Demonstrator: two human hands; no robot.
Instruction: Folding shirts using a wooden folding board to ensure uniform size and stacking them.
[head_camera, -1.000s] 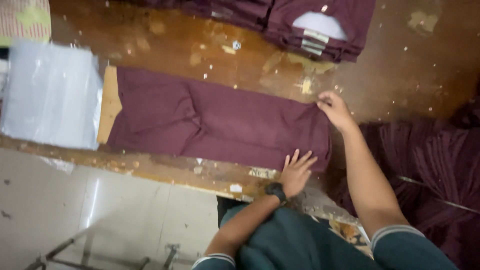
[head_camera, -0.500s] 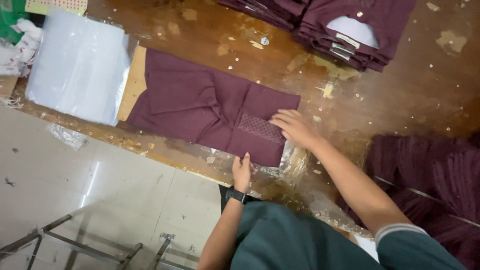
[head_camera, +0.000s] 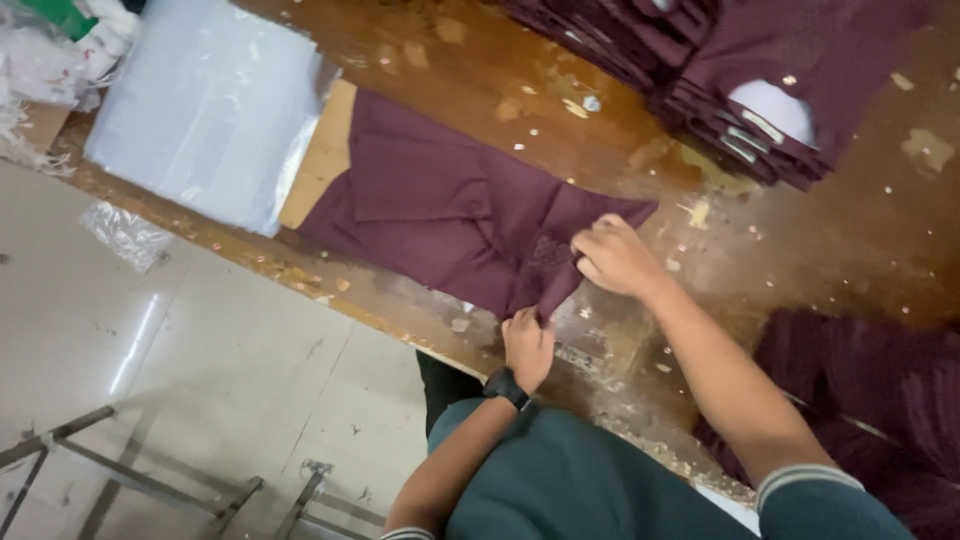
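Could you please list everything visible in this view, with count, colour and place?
garment: one, maroon, half folded on the table, both hands at its near end
card: one, tan, under the garment's far end
plastic bags: a stack, clear, on the table beyond the card
folded garments: a pile, maroon, far side of the table
loose garments: a heap, maroon, right of the person
table: one, worn brown wood
metal frame: grey, on the pale floor
watch: one, black, left wrist
left hand: gripping the garment's edge
right hand: gripping the garment's corner
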